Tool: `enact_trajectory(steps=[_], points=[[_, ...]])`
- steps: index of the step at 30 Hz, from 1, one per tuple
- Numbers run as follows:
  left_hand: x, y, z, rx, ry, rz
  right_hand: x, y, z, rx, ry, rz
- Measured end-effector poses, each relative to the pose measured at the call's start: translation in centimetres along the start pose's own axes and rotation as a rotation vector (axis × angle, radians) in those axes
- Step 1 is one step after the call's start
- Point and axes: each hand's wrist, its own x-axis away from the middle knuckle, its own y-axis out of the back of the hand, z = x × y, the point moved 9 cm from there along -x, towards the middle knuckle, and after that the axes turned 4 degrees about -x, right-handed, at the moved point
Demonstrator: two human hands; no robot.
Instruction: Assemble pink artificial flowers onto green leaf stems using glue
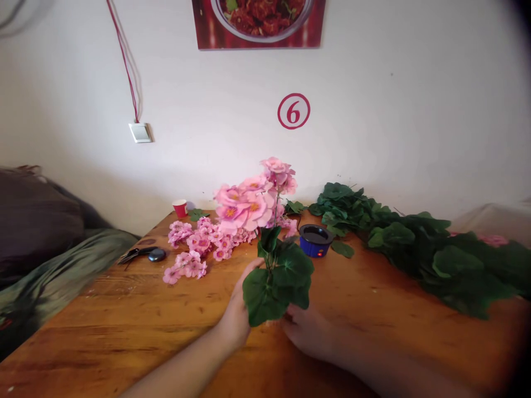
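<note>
Forearms (186,354) | left hand (237,309), right hand (309,330) | grip: leaf-hidden, cannot tell | flower bunch (269,239): upright, leaves (265,298) between hands, blossoms (253,205) above

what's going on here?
A person's left hand and right hand are at the base of an upright bunch of pink flowers with green leaves; the leaves hide the fingers' exact grip. On the wooden table, loose pink blossoms lie left, a blue pot stands just right, and piled green leaves lie further right.
</note>
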Motion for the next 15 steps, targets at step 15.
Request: enact_trajectory(steps=[15], points=[[3.7, -6.2, 1.0, -1.26, -0.457, 0.707, 0.8, 11.6, 1.1, -0.376, 0.106, -0.623]])
